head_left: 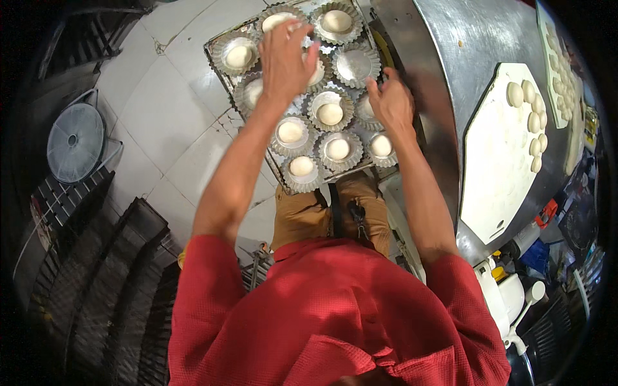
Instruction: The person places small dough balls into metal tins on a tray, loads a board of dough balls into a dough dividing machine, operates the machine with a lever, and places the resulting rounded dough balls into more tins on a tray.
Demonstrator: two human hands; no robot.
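Note:
Several fluted metal tins (pixel 356 66) stand in rows on a tray (pixel 219 72) in front of me. Most of them hold a round ball of pale dough (pixel 330 114); the tin just left of my right hand shows a bare bottom. My left hand (pixel 283 64) is over the far left tins, its fingers spread and reaching toward a dough ball (pixel 275 22) at the far edge. My right hand (pixel 391 106) is at the tray's right side, fingers apart, beside a tin that it partly covers. Neither hand visibly grips anything.
A steel table (pixel 444 38) stands on the right. On it lies a white board (pixel 492 161) with several dough balls (pixel 534 121); a second board (pixel 557 71) with more dough is beyond. A round fan (pixel 75 141) and dark racks (pixel 119 264) are on the left, over tiled floor (pixel 174 116).

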